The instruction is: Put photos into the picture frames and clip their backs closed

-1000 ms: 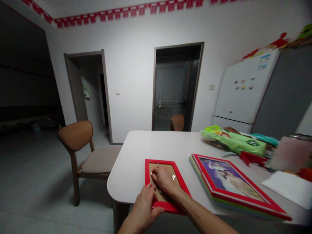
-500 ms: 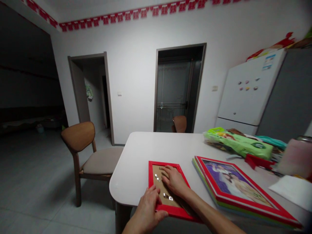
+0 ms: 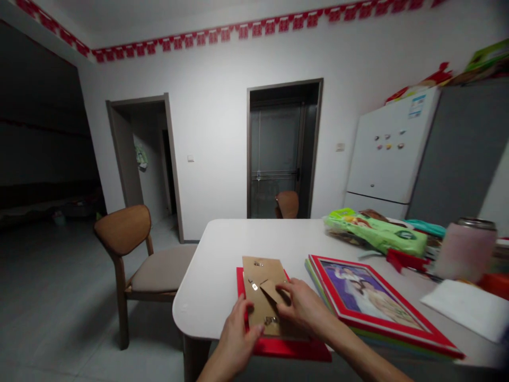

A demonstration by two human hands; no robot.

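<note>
A red photo frame [image 3: 292, 348] lies face down near the table's front edge. Its brown backing board [image 3: 254, 307], fitted with small metal hangers, is raised out of the frame and sits askew over it. With thumb on top and fingers at the side, my left hand [image 3: 238, 333] grips the board's lower left edge. My right hand [image 3: 301, 306] is closed on the brown stand flap [image 3: 271, 291] that sticks up from the board. The fingertips beneath the board are hidden.
Right of my hands lies a stack of frames, topped by a red-framed couple photo [image 3: 369, 300]. Behind it are a green packet [image 3: 382, 231], a pink jar [image 3: 465, 249] and white paper [image 3: 469, 307]. A wooden chair [image 3: 125, 228] stands left of the white table [image 3: 222, 249].
The backing board has come up out of the red frame. My right hand has gone from lying on the board to holding its stand flap. The view has turned slightly right.
</note>
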